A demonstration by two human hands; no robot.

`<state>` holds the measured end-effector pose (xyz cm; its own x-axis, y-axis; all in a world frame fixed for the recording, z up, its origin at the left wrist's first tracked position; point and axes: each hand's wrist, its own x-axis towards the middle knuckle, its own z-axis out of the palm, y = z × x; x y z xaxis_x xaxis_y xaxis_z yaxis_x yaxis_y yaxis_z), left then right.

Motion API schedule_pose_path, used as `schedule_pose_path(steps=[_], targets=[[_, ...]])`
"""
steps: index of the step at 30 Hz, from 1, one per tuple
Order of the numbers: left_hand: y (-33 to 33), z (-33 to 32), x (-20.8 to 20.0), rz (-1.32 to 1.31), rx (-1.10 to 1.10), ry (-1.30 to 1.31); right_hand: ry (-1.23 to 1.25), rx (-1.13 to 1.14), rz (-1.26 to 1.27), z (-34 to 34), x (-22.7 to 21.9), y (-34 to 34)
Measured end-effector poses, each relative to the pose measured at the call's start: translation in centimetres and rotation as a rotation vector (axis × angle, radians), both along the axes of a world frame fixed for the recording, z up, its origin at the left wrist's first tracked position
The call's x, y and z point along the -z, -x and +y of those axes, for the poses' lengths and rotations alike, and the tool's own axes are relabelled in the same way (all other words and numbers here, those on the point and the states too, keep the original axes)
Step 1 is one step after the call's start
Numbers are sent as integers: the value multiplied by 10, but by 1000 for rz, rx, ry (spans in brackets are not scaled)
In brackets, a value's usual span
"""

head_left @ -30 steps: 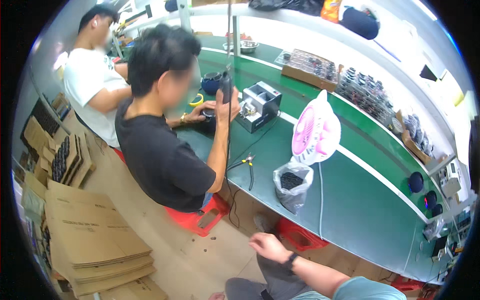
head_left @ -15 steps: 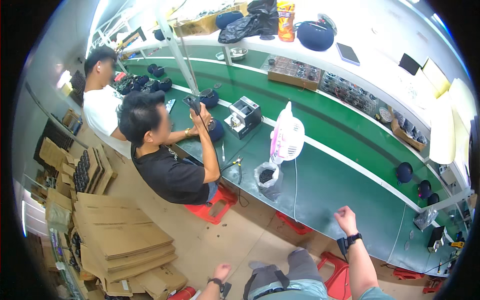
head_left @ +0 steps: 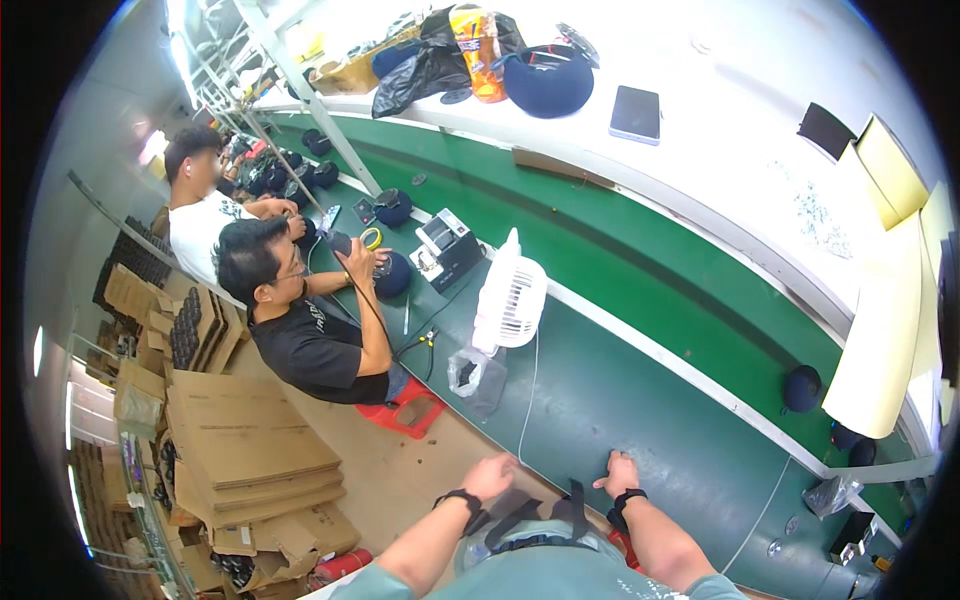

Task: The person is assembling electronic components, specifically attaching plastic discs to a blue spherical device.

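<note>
"Long green tabletop [head_left: 620, 400] holds one round white plastic fan [head_left: 514, 302]."
"Left hand [head_left: 490, 477] and right hand [head_left: 619, 471], near the tabletop's edge, look empty; can't tell how wide."
"Trouble?"
"Maybe. Snagging the thin white cord [head_left: 530, 397] could tip the fan."

Head-high fisheye view down across workbench [head_left: 585, 400]

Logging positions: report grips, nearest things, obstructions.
Left grip just short of green table; right grip over its near edge. Pale cable close by left grip, possible snag. White fan, plastic bag farther off.
</note>
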<state>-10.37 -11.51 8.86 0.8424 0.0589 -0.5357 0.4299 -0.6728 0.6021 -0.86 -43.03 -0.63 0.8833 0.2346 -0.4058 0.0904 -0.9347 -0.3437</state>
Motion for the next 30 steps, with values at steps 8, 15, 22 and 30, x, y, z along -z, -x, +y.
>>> schedule_pose_path(steps=[8,15,22,30], targets=[[-82,-14,5,-231,590,-228,-374,348,308,-36,-9,-4],[-130,-8,24,-171,966,-215,-74,703,-66,-114,-21,104],[-146,-25,32,-122,962,-337,22,913,4,-92,-40,119],[-163,-60,38,-25,878,-499,-29,934,16,-96,-41,121]])
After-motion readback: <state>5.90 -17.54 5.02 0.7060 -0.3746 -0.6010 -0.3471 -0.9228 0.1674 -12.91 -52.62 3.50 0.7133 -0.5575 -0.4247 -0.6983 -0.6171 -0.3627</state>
